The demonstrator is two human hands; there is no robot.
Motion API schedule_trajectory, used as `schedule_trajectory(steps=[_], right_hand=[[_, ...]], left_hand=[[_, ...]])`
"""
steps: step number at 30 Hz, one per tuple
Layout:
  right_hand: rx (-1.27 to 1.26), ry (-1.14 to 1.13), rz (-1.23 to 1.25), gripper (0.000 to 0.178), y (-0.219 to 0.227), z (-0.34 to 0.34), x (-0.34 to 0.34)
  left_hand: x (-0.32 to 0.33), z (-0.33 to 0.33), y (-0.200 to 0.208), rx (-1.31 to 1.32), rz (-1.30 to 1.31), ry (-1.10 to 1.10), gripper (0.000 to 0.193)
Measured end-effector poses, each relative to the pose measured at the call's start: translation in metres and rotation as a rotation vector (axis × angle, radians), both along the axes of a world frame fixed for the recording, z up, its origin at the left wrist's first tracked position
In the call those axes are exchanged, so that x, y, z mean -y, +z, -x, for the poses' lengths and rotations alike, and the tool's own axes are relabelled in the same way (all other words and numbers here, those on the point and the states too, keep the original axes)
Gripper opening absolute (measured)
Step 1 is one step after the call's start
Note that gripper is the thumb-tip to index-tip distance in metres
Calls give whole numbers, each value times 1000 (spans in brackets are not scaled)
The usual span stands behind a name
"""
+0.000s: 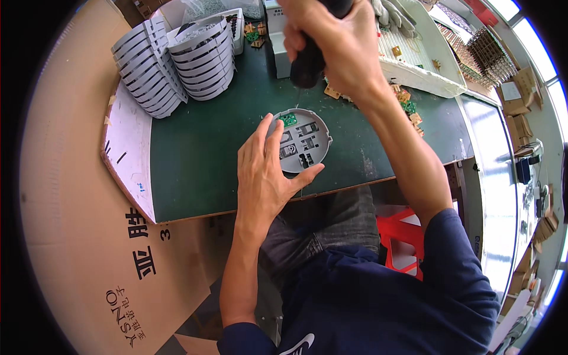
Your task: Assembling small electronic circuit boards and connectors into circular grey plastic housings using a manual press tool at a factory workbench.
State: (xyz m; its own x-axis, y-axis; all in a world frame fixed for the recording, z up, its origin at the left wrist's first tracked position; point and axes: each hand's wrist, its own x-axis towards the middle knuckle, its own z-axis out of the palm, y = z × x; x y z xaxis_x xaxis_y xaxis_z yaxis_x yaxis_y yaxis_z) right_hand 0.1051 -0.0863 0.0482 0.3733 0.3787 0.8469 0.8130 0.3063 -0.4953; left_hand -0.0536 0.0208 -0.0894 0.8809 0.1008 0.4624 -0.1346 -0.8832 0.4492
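Observation:
A round grey plastic housing (321, 142) lies flat on the green table near its front edge. My left hand (263, 168) holds it steady, fingers along its left rim and thumb at the lower edge. A small green circuit board (289, 120) sits in the upper part of the housing, with several dark fittings below it. My right hand (349, 50) is wrapped round a black electric screwdriver (307, 66), which points downward. Its thin bit is above the housing's far edge; whether it touches anything, I cannot tell.
Two stacks of grey housings, a left one (148, 68) and a right one (204, 59), stand at the far left. A white foam tray (426, 80) with gloves (393, 15) is at the far right. Small loose boards (408, 106) lie beside it. Cardboard (71, 177) flanks the table's left.

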Motion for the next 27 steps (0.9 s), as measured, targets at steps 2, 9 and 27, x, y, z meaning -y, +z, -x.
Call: schedule_trajectory(steps=[2, 9, 27], right_hand=[[-572, 123, 1, 50, 9, 20, -4], [-599, 176, 13, 46, -4, 19, -11], [-607, 197, 132, 25, -15, 16, -16]], left_hand=[[-2, 1, -2, 9, -15, 3, 93], [0, 2, 0, 6, -1, 3, 91], [-2, 0, -3, 14, -28, -8, 95]])
